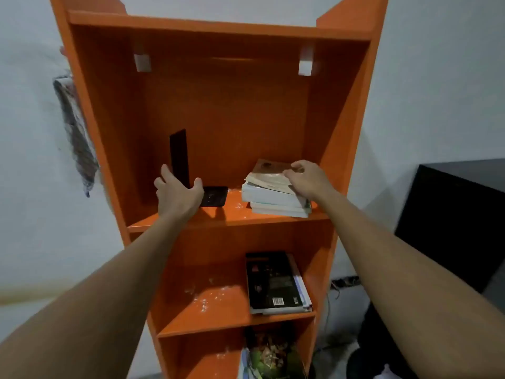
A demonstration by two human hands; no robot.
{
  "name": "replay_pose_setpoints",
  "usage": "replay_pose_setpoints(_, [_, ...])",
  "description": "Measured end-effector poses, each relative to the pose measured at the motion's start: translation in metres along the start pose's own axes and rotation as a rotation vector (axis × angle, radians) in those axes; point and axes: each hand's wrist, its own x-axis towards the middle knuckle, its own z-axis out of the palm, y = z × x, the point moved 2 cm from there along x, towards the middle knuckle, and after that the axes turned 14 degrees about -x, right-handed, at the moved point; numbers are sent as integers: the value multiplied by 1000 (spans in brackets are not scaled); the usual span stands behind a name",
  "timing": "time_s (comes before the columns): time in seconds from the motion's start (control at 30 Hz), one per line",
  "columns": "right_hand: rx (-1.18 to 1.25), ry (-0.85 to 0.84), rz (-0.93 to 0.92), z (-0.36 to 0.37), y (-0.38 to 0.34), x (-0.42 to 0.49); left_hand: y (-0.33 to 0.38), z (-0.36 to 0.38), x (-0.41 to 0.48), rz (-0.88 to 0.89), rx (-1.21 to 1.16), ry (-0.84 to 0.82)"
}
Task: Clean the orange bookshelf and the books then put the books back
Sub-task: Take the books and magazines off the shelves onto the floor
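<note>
Bookshelf (232, 105) orange, white-flecked | left fingers (165, 172) grasp black bookend (179, 157) | right fingers (298, 168) grip stacked books (273, 199)

Both forearms bare, extended forward and up; left hand (179, 194) back to camera, thumb and fingers closed around the upright of the black bookend (179, 157), which stands between them. Right hand (306, 177) palm down; fingers curled over the top book (269, 173).

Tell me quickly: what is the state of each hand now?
Left hand: grips the black bookend.
Right hand: fingers curled on the top book.
</note>
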Motion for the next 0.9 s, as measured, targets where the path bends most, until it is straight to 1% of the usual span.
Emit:
replay_pose_setpoints(0.07, [-53, 23, 34, 3, 3, 29, -9, 13, 17, -44, -45, 128])
replay_pose_setpoints(0.13, [-124, -25, 111, 7, 6, 57, -23, 26, 33, -63, -85, 213])
replay_pose_setpoints(0.2, [-186, -84, 182, 11, 7, 78, -33, 34, 47, -52, -73, 264])
replay_pose_setpoints(0.3, [-167, -200, 220, 21, 10, 103, -46, 35, 56, -24, -38, 301])
replay_pose_setpoints(0.4, [-126, -300, 200, 33, 13, 125, -54, 37, 64, 13, -20, 312])
replay_pose_setpoints(0.5, [-99, -375, 148, 37, 10, 126, -57, 37, 67, 27, -25, 297])
replay_pose_setpoints(0.57, [-63, -345, 154, 38, 12, 123, -59, 37, 68, 39, -39, 279])
replay_pose_setpoints(0.7, [70, -274, 242, 33, 11, 100, -58, 36, 67, 42, -56, 254])
replay_pose_setpoints(0.8, [104, -250, 270, 30, 10, 82, -56, 35, 64, 43, -59, 233])
replay_pose_setpoints(0.9, [140, -176, 296, 27, 10, 62, -50, 30, 57, 54, -61, 235])
